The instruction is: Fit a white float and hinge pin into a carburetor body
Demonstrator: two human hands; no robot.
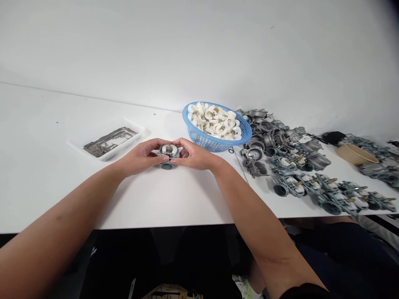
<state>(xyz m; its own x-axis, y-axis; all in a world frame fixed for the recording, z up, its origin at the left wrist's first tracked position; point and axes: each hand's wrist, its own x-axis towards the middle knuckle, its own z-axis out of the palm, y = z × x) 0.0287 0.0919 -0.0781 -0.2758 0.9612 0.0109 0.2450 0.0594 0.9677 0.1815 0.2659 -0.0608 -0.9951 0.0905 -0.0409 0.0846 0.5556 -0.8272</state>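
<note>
Grip: a carburetor body (168, 157) is pinched from either side by the fingertips of the left hand (140, 157) and right hand (195, 154).
Handling: judged stiff, fairly heavy metal, with small fragile fittings on top; best taken by its outer casting.
Position: the body is just in front of the blue basket (212, 143).
Surroundings: left of the basket, a tray (137, 135) of metal pins (109, 142); right of it, more carburetor bodies (280, 145) and a paper bowl (356, 154).

Grey metal carburetor body (166, 165), probably upright
</note>
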